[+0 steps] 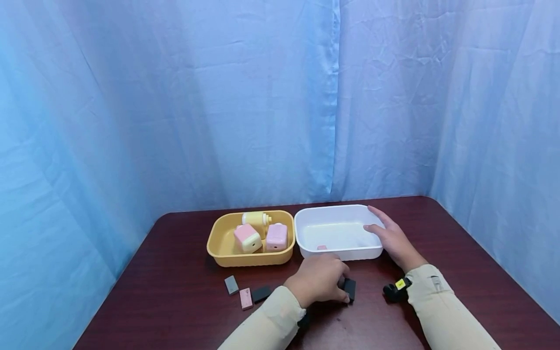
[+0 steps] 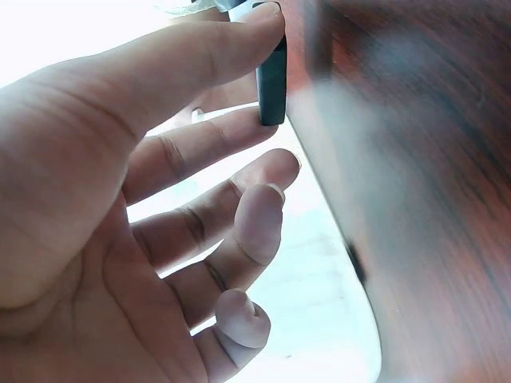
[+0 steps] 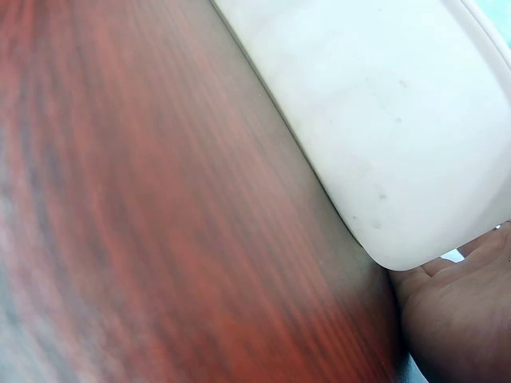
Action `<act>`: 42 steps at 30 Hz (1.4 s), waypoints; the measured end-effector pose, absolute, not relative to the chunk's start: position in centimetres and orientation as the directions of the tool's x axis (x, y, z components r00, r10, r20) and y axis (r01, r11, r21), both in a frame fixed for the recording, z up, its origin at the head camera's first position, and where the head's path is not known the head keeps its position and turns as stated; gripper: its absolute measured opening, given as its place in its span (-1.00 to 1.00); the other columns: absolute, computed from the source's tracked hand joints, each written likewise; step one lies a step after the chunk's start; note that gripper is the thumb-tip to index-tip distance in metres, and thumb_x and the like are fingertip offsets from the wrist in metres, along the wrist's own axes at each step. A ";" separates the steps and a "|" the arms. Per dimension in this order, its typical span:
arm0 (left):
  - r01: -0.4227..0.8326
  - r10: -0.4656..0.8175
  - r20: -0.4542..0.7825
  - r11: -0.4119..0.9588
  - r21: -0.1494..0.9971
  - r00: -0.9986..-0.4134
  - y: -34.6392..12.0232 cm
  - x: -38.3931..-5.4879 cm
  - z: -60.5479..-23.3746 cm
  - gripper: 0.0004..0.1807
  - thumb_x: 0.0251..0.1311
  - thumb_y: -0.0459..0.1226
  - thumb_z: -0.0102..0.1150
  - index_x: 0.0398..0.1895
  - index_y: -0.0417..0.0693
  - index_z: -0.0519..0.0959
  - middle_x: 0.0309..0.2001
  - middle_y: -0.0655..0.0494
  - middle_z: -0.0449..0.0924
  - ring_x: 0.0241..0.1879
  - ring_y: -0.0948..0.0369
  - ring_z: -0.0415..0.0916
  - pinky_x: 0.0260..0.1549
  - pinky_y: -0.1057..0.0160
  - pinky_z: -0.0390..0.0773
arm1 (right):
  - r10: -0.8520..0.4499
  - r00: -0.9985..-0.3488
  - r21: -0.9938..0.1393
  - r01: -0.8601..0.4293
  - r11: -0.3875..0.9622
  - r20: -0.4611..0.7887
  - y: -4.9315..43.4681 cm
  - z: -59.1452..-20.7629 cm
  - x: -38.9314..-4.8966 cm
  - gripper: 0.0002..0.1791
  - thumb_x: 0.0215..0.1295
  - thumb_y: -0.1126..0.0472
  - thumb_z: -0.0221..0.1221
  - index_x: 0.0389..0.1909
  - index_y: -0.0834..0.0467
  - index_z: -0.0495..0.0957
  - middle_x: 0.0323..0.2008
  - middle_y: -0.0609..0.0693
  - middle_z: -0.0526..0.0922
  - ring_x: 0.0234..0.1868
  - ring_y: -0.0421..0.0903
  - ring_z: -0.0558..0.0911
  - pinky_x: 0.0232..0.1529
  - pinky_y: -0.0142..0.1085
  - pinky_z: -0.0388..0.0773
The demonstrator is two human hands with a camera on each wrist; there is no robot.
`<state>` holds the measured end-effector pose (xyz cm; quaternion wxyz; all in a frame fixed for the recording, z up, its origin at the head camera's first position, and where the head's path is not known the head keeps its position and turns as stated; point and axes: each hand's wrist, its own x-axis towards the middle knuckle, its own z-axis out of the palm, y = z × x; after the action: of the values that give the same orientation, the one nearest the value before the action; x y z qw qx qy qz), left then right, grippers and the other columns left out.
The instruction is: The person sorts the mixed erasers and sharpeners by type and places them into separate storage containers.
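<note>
My left hand pinches a small black rectangular block between thumb and fingers, just in front of the white tray. In the left wrist view the thumb presses on the black block, and the other fingers spread loosely below it. My right hand grips the right rim of the white tray, thumb over the inside and fingers along the outer wall. The right wrist view shows the tray wall with part of that hand behind its corner. A small pink piece lies in the tray.
Left of the white tray stands a yellow tray with a pink-and-cream cube, a pink cube and a yellow bottle-like item. Grey, pink and dark blocks lie before it. Curtains surround the table.
</note>
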<state>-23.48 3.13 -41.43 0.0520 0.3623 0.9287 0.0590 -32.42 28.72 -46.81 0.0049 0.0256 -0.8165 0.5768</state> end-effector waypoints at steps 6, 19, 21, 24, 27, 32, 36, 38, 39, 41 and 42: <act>0.680 0.691 -0.018 0.715 0.161 -0.723 3.0 -23.3 -40.9 -0.59 0.03 0.16 0.55 -0.04 0.39 0.76 -0.30 0.45 0.62 -0.33 0.41 0.42 -0.39 0.37 0.48 | -0.034 -0.999 -0.941 -0.043 0.335 0.033 28.5 -46.7 -32.4 -0.17 0.54 0.06 0.12 0.69 -0.08 -0.06 0.68 0.12 -0.09 0.63 0.20 -0.01 0.50 0.31 0.04; 0.695 0.692 0.072 0.709 0.115 -0.718 3.0 -23.3 -40.4 -0.56 0.01 0.21 0.54 -0.02 0.44 0.75 -0.22 0.44 0.62 -0.36 0.40 0.41 -0.36 0.38 0.49 | -0.032 -0.999 -0.940 -0.046 0.337 0.037 28.6 -46.5 -32.3 -0.17 0.54 0.06 0.12 0.69 -0.11 -0.06 0.68 0.12 -0.08 0.62 0.20 0.01 0.49 0.28 0.09; 0.694 0.691 0.072 0.709 0.127 -0.719 3.0 -23.3 -40.2 -0.57 0.02 0.20 0.54 -0.02 0.44 0.75 -0.22 0.43 0.62 -0.35 0.40 0.41 -0.33 0.38 0.49 | -0.032 -0.999 -0.941 -0.050 0.336 0.042 28.6 -46.5 -32.3 -0.17 0.54 0.06 0.12 0.69 -0.11 -0.06 0.67 0.12 -0.07 0.61 0.19 0.02 0.49 0.27 0.09; 0.693 0.690 0.076 0.706 0.145 -0.720 2.9 -23.3 -40.0 -0.57 0.03 0.19 0.54 -0.01 0.42 0.75 -0.23 0.43 0.62 -0.35 0.40 0.42 -0.32 0.38 0.50 | -0.031 -0.999 -0.941 -0.051 0.334 0.043 28.6 -46.5 -32.3 -0.17 0.54 0.06 0.12 0.69 -0.11 -0.05 0.67 0.12 -0.07 0.61 0.18 0.02 0.49 0.27 0.09; 0.695 0.690 0.090 0.703 0.149 -0.718 2.8 -23.2 -39.9 -0.58 0.05 0.18 0.53 -0.02 0.41 0.75 -0.23 0.42 0.63 -0.36 0.41 0.42 -0.31 0.39 0.49 | -0.032 -0.999 -0.942 -0.045 0.332 0.037 28.6 -46.6 -32.3 -0.17 0.53 0.05 0.13 0.69 -0.11 -0.05 0.67 0.13 -0.06 0.60 0.18 0.04 0.48 0.27 0.11; 0.703 0.693 0.117 0.696 0.149 -0.711 2.7 -23.2 -39.8 -0.59 0.08 0.16 0.52 0.00 0.39 0.75 -0.21 0.39 0.63 -0.35 0.41 0.42 -0.31 0.40 0.48 | -0.031 -0.999 -0.942 -0.036 0.333 0.027 28.6 -46.6 -32.3 -0.17 0.53 0.03 0.13 0.69 -0.10 -0.05 0.67 0.13 -0.06 0.59 0.19 0.05 0.48 0.28 0.12; 0.706 0.693 0.138 0.692 0.147 -0.708 2.6 -23.2 -39.7 -0.58 0.08 0.16 0.52 0.02 0.38 0.75 -0.19 0.37 0.64 -0.34 0.41 0.42 -0.31 0.40 0.48 | -0.029 -0.999 -0.941 -0.034 0.338 0.025 28.7 -46.6 -32.3 -0.17 0.53 0.02 0.12 0.69 -0.08 -0.05 0.67 0.14 -0.05 0.59 0.20 0.05 0.48 0.28 0.13; 0.707 0.691 0.149 0.692 0.144 -0.707 2.5 -23.2 -39.6 -0.57 0.08 0.16 0.52 0.02 0.38 0.75 -0.18 0.38 0.64 -0.33 0.41 0.43 -0.30 0.41 0.49 | -0.028 -0.999 -0.941 -0.032 0.337 0.024 28.7 -46.7 -32.3 -0.17 0.53 0.03 0.12 0.69 -0.08 -0.05 0.67 0.15 -0.05 0.59 0.20 0.06 0.48 0.28 0.14; 0.707 0.690 0.154 0.692 0.146 -0.707 2.5 -23.2 -39.6 -0.57 0.08 0.16 0.52 0.03 0.38 0.75 -0.17 0.38 0.65 -0.32 0.42 0.43 -0.30 0.41 0.50 | -0.028 -0.999 -0.941 -0.032 0.337 0.023 28.7 -46.7 -32.3 -0.17 0.53 0.03 0.12 0.69 -0.08 -0.05 0.66 0.15 -0.05 0.59 0.21 0.06 0.48 0.28 0.14; 0.708 0.688 0.165 0.691 0.146 -0.706 2.4 -23.2 -39.5 -0.56 0.08 0.17 0.52 0.03 0.38 0.75 -0.16 0.37 0.66 -0.31 0.42 0.44 -0.29 0.42 0.51 | -0.027 -0.999 -0.941 -0.029 0.337 0.022 28.7 -46.8 -32.4 -0.18 0.54 0.03 0.12 0.69 -0.08 -0.05 0.66 0.15 -0.05 0.59 0.20 0.06 0.48 0.28 0.14; 0.708 0.687 0.172 0.692 0.143 -0.706 2.3 -23.3 -39.5 -0.56 0.08 0.17 0.51 0.03 0.38 0.75 -0.16 0.37 0.66 -0.31 0.43 0.44 -0.28 0.42 0.51 | -0.028 -0.999 -0.940 -0.031 0.339 0.023 28.7 -46.8 -32.4 -0.18 0.54 0.02 0.11 0.69 -0.08 -0.05 0.67 0.15 -0.05 0.59 0.21 0.06 0.48 0.29 0.14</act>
<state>-23.27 2.35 -39.54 -0.0523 0.3796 0.9183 0.0997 -32.38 28.66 -46.79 0.0013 0.0178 -0.8182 0.5746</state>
